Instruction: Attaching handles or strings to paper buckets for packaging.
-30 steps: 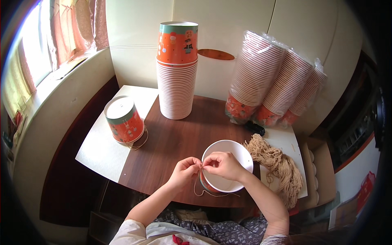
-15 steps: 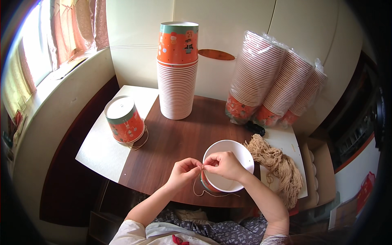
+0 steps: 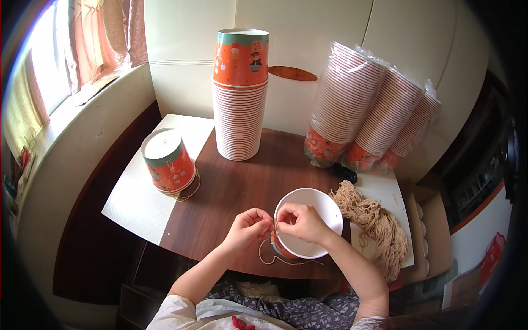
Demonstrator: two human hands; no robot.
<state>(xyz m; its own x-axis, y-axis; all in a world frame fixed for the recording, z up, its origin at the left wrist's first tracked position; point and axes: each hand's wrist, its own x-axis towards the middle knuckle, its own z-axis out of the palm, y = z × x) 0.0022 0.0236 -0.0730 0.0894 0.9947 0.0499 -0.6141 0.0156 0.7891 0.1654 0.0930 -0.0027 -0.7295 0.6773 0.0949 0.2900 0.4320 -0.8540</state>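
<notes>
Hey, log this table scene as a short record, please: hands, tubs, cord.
Left hand: fingertips together, by the open tub's left rim
Right hand: fingers bent, over that rim
Grip on cord: too small to tell
Open tub: white inside, mouth up
Cord: loose length in front of open tub
Upturned tub: left, orange and green
Tall stack: nested tubs, behind
Wrapped stacks: three, clear plastic
Cord bundle: tan, right

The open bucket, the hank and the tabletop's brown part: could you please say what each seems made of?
Bucket: probably coated paperboard; smooth, white inside, though plastic is possible. Hank: likely cotton or jute; matte, loose tan strands. Tabletop's brown part: perhaps laminate, maybe wood; streaked grain, soft sheen.
</notes>
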